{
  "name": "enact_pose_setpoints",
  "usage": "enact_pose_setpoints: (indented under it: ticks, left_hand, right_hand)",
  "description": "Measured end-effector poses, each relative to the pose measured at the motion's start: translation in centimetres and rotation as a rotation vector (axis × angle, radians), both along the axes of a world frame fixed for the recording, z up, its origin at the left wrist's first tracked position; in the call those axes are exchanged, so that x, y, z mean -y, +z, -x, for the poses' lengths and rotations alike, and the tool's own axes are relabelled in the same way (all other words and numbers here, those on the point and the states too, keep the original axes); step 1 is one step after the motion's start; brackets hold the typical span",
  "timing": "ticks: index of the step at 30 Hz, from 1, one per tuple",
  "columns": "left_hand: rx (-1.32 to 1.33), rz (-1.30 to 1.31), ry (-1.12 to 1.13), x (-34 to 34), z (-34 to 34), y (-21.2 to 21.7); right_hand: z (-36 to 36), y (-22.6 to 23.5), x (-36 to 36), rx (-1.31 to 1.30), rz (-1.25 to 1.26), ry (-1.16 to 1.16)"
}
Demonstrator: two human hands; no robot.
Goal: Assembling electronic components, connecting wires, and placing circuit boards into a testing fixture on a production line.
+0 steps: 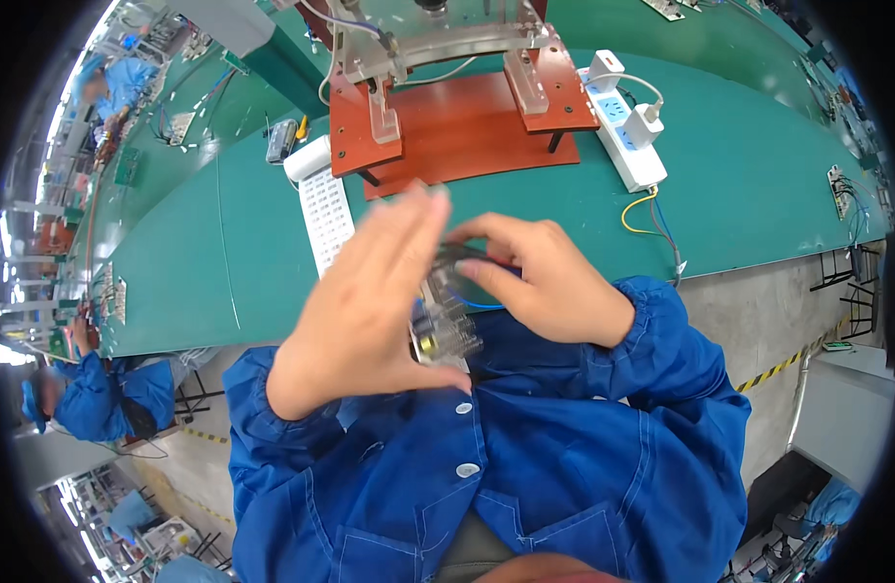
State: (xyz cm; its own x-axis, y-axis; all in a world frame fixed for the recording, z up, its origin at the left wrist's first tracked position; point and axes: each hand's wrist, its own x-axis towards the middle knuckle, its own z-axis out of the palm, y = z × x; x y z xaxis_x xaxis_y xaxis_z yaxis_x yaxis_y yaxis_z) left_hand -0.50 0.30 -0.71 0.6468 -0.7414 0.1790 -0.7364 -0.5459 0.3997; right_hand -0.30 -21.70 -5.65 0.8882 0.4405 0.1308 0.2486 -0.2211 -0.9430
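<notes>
A small circuit board (446, 328) with pin rows, a yellow part and wires hangs in front of my jacket, at the table's near edge. My right hand (545, 277) pinches the dark bundle of wires at the board's upper end. A blue wire (481, 306) loops out beneath those fingers. On the board's left side is my left hand (355, 306), its fingers stretched out and its thumb apart, smeared by motion. It covers part of the board, and whether it touches the board is hidden.
A red fixture (447, 136) with a clear plastic frame stands ahead on the green table (263, 282). A label roll (321, 199) lies to its left, a white power strip (622, 131) with plugs to its right. Another person (107, 394) sits at far left.
</notes>
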Motion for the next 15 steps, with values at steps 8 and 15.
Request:
enact_pose_setpoints:
  ticks: [8, 15]
  left_hand:
    - [0.228, 0.253, -0.157, -1.1, -0.1, -5.5]
    - [0.477, 0.435, -0.189, -2.5, -0.8, -7.6]
  right_hand:
    - [0.3, 2.1, 2.4, -0.798, -0.443, 0.197]
    - [0.6, 1.0, 1.5, -0.588, -0.666, 0.580]
